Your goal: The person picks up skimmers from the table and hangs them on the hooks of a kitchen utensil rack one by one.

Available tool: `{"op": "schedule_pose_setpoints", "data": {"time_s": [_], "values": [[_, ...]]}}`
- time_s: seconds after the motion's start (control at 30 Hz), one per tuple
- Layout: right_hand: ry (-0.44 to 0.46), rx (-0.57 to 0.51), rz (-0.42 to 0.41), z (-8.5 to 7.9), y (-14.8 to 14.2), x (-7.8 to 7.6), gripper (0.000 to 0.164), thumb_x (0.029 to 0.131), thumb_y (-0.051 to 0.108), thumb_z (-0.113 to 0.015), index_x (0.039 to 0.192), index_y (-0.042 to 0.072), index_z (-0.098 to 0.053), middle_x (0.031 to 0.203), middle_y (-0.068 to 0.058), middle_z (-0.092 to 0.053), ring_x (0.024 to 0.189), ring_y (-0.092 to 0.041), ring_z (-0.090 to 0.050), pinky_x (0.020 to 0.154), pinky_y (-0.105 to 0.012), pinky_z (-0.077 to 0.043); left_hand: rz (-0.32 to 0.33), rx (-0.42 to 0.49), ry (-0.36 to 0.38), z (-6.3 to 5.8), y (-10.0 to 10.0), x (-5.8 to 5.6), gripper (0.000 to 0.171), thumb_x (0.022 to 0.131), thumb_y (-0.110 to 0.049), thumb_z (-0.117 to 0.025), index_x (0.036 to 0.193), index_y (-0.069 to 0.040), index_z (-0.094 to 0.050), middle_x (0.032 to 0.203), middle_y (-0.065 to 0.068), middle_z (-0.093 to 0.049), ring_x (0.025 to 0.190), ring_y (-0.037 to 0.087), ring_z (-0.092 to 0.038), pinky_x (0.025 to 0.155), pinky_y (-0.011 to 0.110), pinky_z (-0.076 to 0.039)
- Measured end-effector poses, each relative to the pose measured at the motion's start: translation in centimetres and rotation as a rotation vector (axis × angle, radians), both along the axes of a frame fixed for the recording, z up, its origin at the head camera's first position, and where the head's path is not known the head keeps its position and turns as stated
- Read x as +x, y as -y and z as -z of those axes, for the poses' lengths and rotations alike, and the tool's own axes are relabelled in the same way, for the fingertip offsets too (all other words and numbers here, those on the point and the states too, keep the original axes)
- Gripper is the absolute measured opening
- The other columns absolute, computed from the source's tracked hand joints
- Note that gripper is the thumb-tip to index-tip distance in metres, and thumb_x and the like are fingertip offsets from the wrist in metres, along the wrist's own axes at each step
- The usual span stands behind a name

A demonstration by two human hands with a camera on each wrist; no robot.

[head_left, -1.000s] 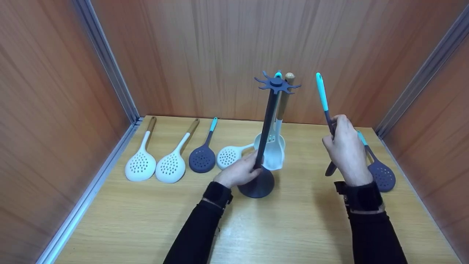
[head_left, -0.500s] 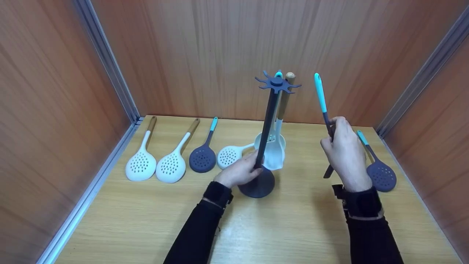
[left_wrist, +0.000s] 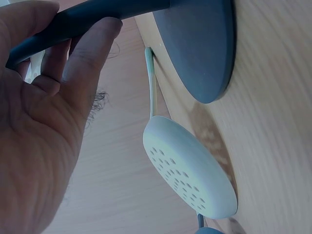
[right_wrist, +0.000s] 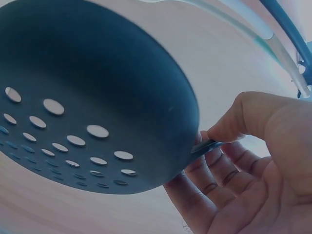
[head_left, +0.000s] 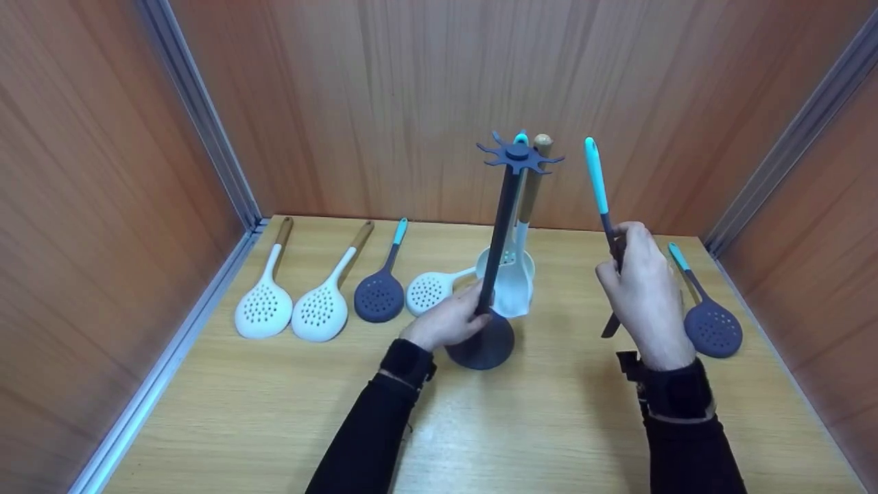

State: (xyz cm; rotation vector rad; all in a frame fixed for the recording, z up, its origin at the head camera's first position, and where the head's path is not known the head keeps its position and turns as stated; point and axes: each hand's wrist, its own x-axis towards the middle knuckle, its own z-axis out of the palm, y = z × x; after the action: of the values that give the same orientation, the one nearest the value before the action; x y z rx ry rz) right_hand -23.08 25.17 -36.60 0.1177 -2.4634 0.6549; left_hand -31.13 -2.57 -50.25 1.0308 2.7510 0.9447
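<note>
My left hand (head_left: 449,319) grips the pole of a dark utensil stand (head_left: 504,226) low down, just above its round base. On the far side of the stand's hooked top hang a white utensil with a wooden handle (head_left: 534,185) and another with a turquoise handle, mostly hidden by the pole. To the right, my right hand (head_left: 645,295) pinches a dark skimmer (head_left: 595,178) by its neck, the turquoise handle pointing up. The skimmer's perforated head (right_wrist: 107,112) fills much of the right wrist view; in the head view the hand partly covers it.
Two white skimmers with wooden handles (head_left: 263,309) (head_left: 319,312) lie at the left, beside a dark skimmer (head_left: 379,296). A white skimmer (head_left: 429,293) lies behind my left hand. Another dark skimmer (head_left: 713,328) lies at the right. Wooden panels (head_left: 384,103) enclose the table's back and sides.
My right hand has shifted slightly left and toward me with the dark skimmer, whose head has turned more edge-on. My left hand stays on the stand's pole.
</note>
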Motion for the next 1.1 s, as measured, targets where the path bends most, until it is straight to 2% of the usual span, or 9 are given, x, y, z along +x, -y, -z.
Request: {"op": "schedule_pose_setpoints", "data": {"time_s": [0.13, 0.23, 0.37, 0.7, 1.0, 1.1], "values": [[0.014, -0.022, -0.003, 0.0, 0.2, 0.4, 0.040, 0.087, 0.006, -0.051, 0.127, 0.009, -0.046, 0.104, -0.008, -0.057, 0.072, -0.023, -0.055, 0.053, -0.036, -0.046, 0.021, 0.007, -0.041, 0.0, 0.0, 0.1, 0.055, 0.096, -0.024, -0.059, 0.145, -0.024, -0.034, 0.126, 0.002, -0.054, 0.121, 0.014, -0.052, 0.102, 0.033, -0.045], [0.007, -0.031, -0.008, 0.0, 0.4, 0.7, 0.040, 0.086, 0.006, -0.051, 0.126, 0.009, -0.047, 0.104, -0.007, -0.056, 0.074, -0.023, -0.055, 0.054, -0.036, -0.046, 0.036, 0.015, -0.061, 0.0, -0.1, 0.1, 0.053, 0.096, -0.023, -0.059, 0.144, -0.021, -0.035, 0.125, 0.002, -0.053, 0.120, 0.014, -0.051, 0.102, 0.032, -0.044], [-0.002, -0.032, -0.012, -0.1, 0.6, 1.2, 0.039, 0.087, 0.006, -0.052, 0.125, 0.008, -0.046, 0.103, -0.009, -0.057, 0.076, -0.024, -0.056, 0.055, -0.037, -0.048, 0.039, 0.020, -0.053, -0.1, -0.1, 0.1, 0.057, 0.097, -0.024, -0.059, 0.147, -0.023, -0.031, 0.134, 0.001, -0.051, 0.126, 0.013, -0.048, 0.106, 0.032, -0.041], [-0.008, -0.020, -0.007, -0.4, 1.0, 1.9, 0.041, 0.089, 0.006, -0.053, 0.129, 0.009, -0.045, 0.107, -0.012, -0.059, 0.079, -0.025, -0.059, 0.056, -0.039, -0.051, 0.010, 0.019, -0.011, 0.0, -0.1, 0.0, 0.063, 0.096, -0.022, -0.060, 0.150, -0.028, -0.028, 0.144, 0.001, -0.046, 0.132, 0.014, -0.045, 0.109, 0.035, -0.038], [-0.035, -0.031, -0.034, -0.6, 1.4, 2.5, 0.041, 0.089, 0.004, -0.052, 0.130, 0.009, -0.045, 0.107, -0.011, -0.059, 0.085, -0.024, -0.061, 0.061, -0.042, -0.053, -0.012, 0.008, 0.016, 0.0, -0.1, 0.1, 0.058, 0.097, -0.025, -0.059, 0.147, -0.029, -0.031, 0.141, 0.001, -0.048, 0.130, 0.015, -0.047, 0.107, 0.036, -0.040], [-0.063, -0.031, -0.044, -0.5, 1.6, 2.7, 0.043, 0.089, 0.003, -0.053, 0.130, 0.009, -0.046, 0.104, -0.009, -0.059, 0.084, -0.023, -0.061, 0.060, -0.040, -0.051, -0.003, -0.005, -0.009, 0.0, -0.1, 0.1, 0.058, 0.097, -0.026, -0.059, 0.148, -0.026, -0.031, 0.141, 0.001, -0.048, 0.130, 0.014, -0.046, 0.108, 0.034, -0.040]]}}
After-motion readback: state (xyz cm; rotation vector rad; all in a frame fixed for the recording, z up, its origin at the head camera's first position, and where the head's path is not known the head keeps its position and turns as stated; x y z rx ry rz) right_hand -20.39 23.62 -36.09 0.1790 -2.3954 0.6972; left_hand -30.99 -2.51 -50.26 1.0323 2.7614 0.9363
